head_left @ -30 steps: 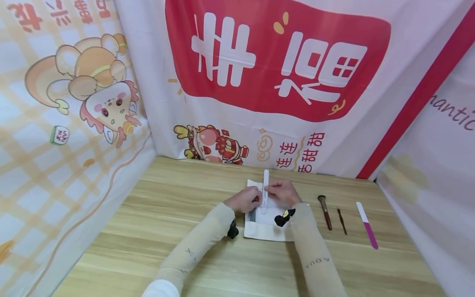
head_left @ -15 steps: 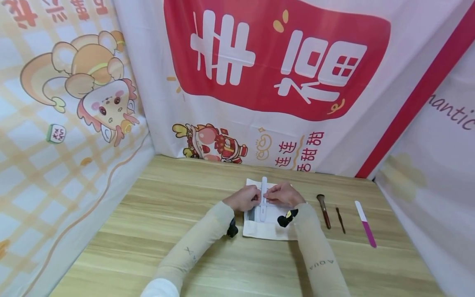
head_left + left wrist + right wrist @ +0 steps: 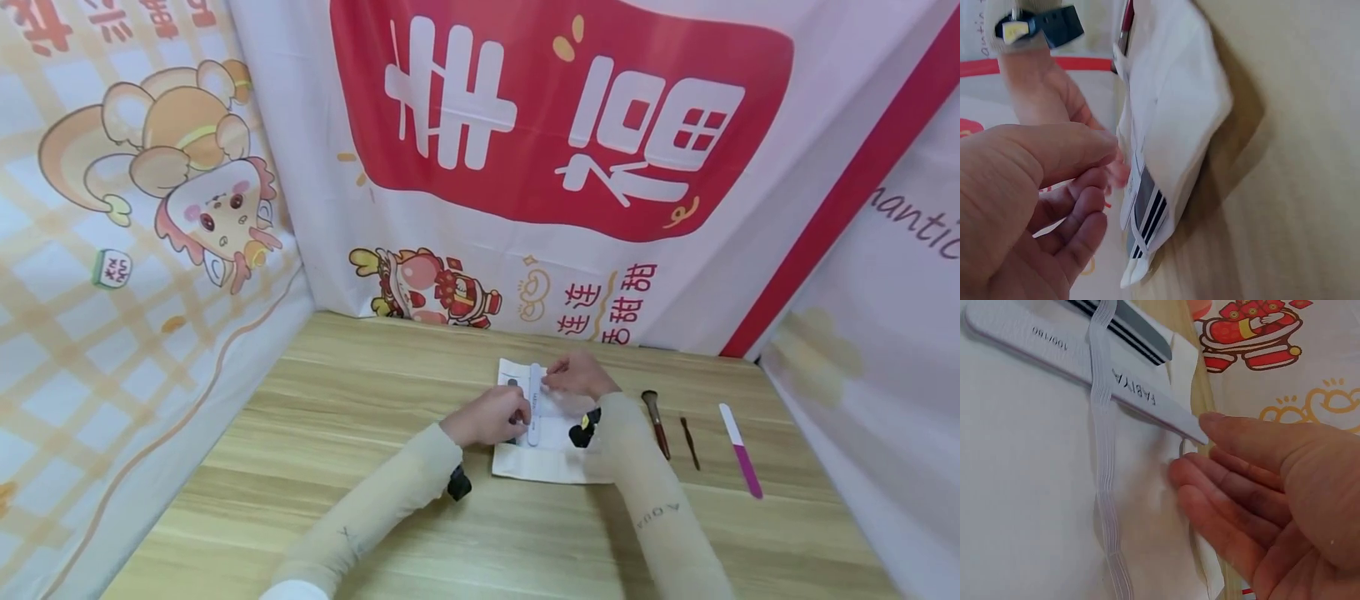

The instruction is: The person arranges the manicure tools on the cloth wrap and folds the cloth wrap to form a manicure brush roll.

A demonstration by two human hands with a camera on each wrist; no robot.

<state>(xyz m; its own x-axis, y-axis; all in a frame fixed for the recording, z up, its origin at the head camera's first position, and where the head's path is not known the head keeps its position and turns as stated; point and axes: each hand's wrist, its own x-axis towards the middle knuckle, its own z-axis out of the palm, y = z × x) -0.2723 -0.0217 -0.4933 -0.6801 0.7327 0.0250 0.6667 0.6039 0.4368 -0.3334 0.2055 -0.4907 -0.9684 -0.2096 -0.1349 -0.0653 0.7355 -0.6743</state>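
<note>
A pale grey nail file [image 3: 535, 417] lies on an unfolded white cloth pouch [image 3: 551, 468], passing under a white elastic band [image 3: 1104, 462]. Beside it, a grey nail buffer with black stripes [image 3: 1141, 337] also sits under the band. My left hand [image 3: 491, 414] is at the pouch's left side, close to the file, its fingers loosely bent with nothing held in the left wrist view. My right hand [image 3: 581, 377] hovers at the file's far end. In the right wrist view its thumb tip is right at that end, and the fingers are spread below it.
To the right on the wooden table [image 3: 360, 400] lie a broad makeup brush [image 3: 657, 423], a thin dark brown tool [image 3: 690, 444] and a white and magenta nail file [image 3: 741, 452]. Printed cloth walls [image 3: 450, 212] stand behind and at both sides.
The grey nail file has slid toward the person under the band. My right hand has released it and moved to its far end; my left hand has drawn back toward the front.
</note>
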